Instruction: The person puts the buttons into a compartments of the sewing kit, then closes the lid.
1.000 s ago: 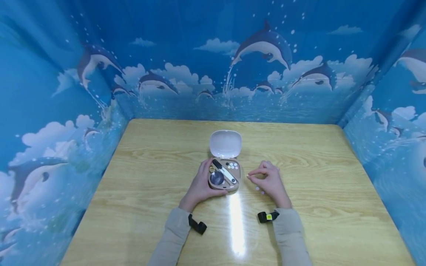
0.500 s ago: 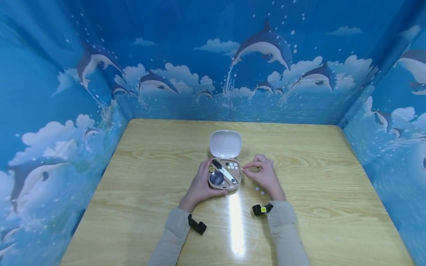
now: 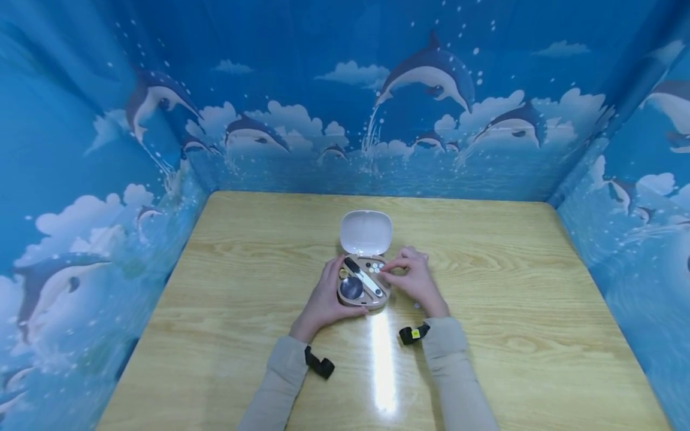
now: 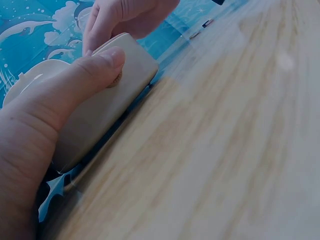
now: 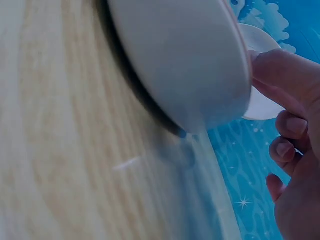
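In the head view my left hand (image 3: 323, 293) grips the left side of an open sewing box (image 3: 386, 293), thumb along its front wall. The left wrist view shows that thumb (image 4: 95, 70) pressed on the box's pale side. My right hand (image 3: 417, 278) reaches over the right rim, thumb and forefinger pinched together at a compartment with several white buttons (image 3: 374, 267) and a black button (image 3: 368, 264). A small pale button is pinched there, now hidden by the fingertips. Beside them lie a black-and-white tool (image 3: 366, 281), a dark round disc (image 3: 351, 288) and a small gold ring-like piece (image 3: 343, 273).
The box's white lid (image 3: 366, 232) stands raised at the back. One pale button (image 3: 417, 305) lies on the wooden table (image 3: 512, 287) beside my right wrist. A blue dolphin-print curtain (image 3: 302, 96) encloses the table's back and sides.
My right hand has moved left and away from me, from beside the box to over its button compartment. One of two loose buttons on the table is now hidden. The left hand stays put.
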Demonstrator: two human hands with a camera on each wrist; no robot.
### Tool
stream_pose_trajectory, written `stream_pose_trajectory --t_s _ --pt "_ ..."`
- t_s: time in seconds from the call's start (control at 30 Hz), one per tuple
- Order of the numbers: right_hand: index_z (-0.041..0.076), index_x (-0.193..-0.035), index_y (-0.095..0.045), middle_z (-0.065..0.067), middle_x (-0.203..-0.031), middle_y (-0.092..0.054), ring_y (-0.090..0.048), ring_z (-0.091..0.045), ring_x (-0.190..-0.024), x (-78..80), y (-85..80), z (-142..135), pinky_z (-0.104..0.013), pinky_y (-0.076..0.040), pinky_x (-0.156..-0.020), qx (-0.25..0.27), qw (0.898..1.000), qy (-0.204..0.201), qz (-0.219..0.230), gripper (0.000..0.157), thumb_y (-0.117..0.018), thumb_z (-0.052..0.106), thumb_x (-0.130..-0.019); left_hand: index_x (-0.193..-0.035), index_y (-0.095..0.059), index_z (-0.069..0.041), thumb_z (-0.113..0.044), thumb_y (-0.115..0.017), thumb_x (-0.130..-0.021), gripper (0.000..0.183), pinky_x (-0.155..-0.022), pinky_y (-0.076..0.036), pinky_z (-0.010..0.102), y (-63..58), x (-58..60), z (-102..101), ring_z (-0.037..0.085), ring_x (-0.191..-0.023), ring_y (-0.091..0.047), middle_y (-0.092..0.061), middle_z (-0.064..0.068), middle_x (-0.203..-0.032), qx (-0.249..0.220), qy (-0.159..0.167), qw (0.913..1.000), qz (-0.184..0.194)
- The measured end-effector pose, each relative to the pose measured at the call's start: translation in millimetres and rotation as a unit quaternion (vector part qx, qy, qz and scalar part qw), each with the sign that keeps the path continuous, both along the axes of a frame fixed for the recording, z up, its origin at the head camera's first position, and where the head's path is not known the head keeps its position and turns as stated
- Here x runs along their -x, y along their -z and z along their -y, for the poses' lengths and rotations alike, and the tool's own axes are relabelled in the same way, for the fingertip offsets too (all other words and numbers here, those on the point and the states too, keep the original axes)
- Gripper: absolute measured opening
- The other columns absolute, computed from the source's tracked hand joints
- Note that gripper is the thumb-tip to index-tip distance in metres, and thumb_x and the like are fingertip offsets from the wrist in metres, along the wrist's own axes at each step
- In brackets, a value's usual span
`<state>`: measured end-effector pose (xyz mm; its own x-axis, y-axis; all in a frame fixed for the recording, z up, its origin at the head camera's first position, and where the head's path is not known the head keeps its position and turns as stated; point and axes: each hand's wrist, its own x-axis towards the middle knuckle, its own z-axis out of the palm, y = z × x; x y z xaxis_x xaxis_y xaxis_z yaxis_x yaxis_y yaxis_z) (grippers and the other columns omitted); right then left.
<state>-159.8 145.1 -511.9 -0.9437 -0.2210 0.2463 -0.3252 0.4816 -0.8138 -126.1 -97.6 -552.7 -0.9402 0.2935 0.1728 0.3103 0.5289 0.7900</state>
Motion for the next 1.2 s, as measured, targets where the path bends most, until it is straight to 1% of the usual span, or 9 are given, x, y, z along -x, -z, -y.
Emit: stream_pose_trajectory --t_s 0.07,0.1,0.23,0.3,0.43,0.53,0.77,0.9,1.2 --pt "0.018 -0.082 -0.079 -0.015 -0.077 -0.048 -0.04 -0.019 -0.078 0.3 1.5 1.5 -0.049 -0.024 -0.097 -0.006 1.0 -0.003 0.003 0.012 -0.088 0.019 -0.073 -0.159 -0.018 -0.014 -0.059 -0.092 -0.053 0.136 -0.114 -0.033 0.049 -0.1 -0.1 0.2 0.026 -0.141 -0.035 -0.027 0.002 -0.158 0.002 -0.001 1.0 -0.001" --pt "0.018 -0.081 -0.078 -0.015 -0.078 -0.049 -0.041 -0.019 -0.078 0.3 2.1 2.1 -0.051 -0.023 -0.1 -0.007 1.0 -0.003 0.007 0.012 -0.087 0.019 -0.074 -0.159 -0.018 -0.014 -0.059 -0.092 -0.053 0.137 -0.114 -0.033 0.048 -0.3 -0.2 0.2 0.026 -0.141 -0.035 -0.027 0.002 -0.158 0.004 -0.001 1.0 0.0" --pt "0.02 -0.082 -0.078 -0.011 -0.08 -0.051 -0.043 -0.019 -0.081 0.4 5.8 3.7 -0.06 -0.016 -0.109 -0.012 1.0 -0.004 0.02 0.01 -0.086 0.019 -0.076 -0.159 -0.018 -0.015 -0.059 -0.092 -0.053 0.137 -0.114 -0.033 0.047 -1.1 -0.4 0.4 0.025 -0.141 -0.035 -0.027 0.002 -0.158 0.006 -0.003 1.0 0.003" --pt "0.021 -0.082 -0.078 -0.008 -0.08 -0.052 -0.044 -0.019 -0.082 1.1 8.1 3.8 -0.058 -0.017 -0.108 -0.015 1.0 -0.005 0.025 0.01 -0.085 0.017 -0.076 -0.159 -0.018 -0.015 -0.059 -0.092 -0.053 0.137 -0.115 -0.032 0.046 -1.5 0.0 0.3 0.024 -0.141 -0.035 -0.026 0.002 -0.158 0.007 -0.002 1.0 0.003" --pt "0.023 -0.082 -0.078 -0.001 -0.079 -0.052 -0.044 -0.018 -0.082 2.8 12.7 3.5 -0.05 -0.024 -0.1 -0.018 0.999 -0.012 0.026 0.011 -0.085 0.016 -0.076 -0.159 -0.017 -0.015 -0.059 -0.092 -0.054 0.136 -0.115 -0.031 0.044 -3.1 0.3 -0.1 0.023 -0.141 -0.034 -0.027 0.002 -0.157 0.01 0.0 0.9999 0.007" --pt "0.023 -0.082 -0.078 0.001 -0.078 -0.051 -0.045 -0.018 -0.082 3.3 14.4 3.5 -0.05 -0.024 -0.1 -0.018 0.999 -0.014 0.023 0.011 -0.085 0.017 -0.076 -0.159 -0.018 -0.015 -0.058 -0.092 -0.054 0.136 -0.115 -0.031 0.045 -3.4 -0.1 -0.5 0.023 -0.141 -0.034 -0.027 0.002 -0.158 0.01 -0.002 0.9999 0.009" --pt "0.022 -0.083 -0.079 0.001 -0.079 -0.051 -0.045 -0.018 -0.081 2.1 13.3 3.6 -0.054 -0.024 -0.102 -0.022 1.0 -0.012 0.019 0.011 -0.085 0.017 -0.076 -0.159 -0.018 -0.015 -0.059 -0.092 -0.053 0.136 -0.114 -0.032 0.047 -1.9 -0.5 -0.8 0.024 -0.141 -0.035 -0.027 0.002 -0.158 0.004 -0.003 1.0 0.005" --pt "0.022 -0.083 -0.079 -0.001 -0.079 -0.051 -0.045 -0.018 -0.081 1.8 13.3 3.9 -0.055 -0.023 -0.104 -0.018 1.0 -0.011 0.017 0.011 -0.085 0.016 -0.076 -0.158 -0.018 -0.015 -0.059 -0.092 -0.053 0.136 -0.114 -0.033 0.047 -1.9 -0.5 -0.5 0.025 -0.141 -0.035 -0.027 0.003 -0.157 0.006 -0.002 1.0 0.002" --pt "0.023 -0.084 -0.079 -0.006 -0.08 -0.051 -0.044 -0.018 -0.081 1.2 10.2 4.0 -0.054 -0.021 -0.103 -0.018 0.999 -0.009 0.036 0.011 -0.085 0.018 -0.077 -0.158 -0.018 -0.014 -0.057 -0.093 -0.054 0.135 -0.115 -0.032 0.046 -2.2 -0.2 0.4 0.025 -0.141 -0.035 -0.027 0.003 -0.157 0.003 0.002 1.0 -0.002"
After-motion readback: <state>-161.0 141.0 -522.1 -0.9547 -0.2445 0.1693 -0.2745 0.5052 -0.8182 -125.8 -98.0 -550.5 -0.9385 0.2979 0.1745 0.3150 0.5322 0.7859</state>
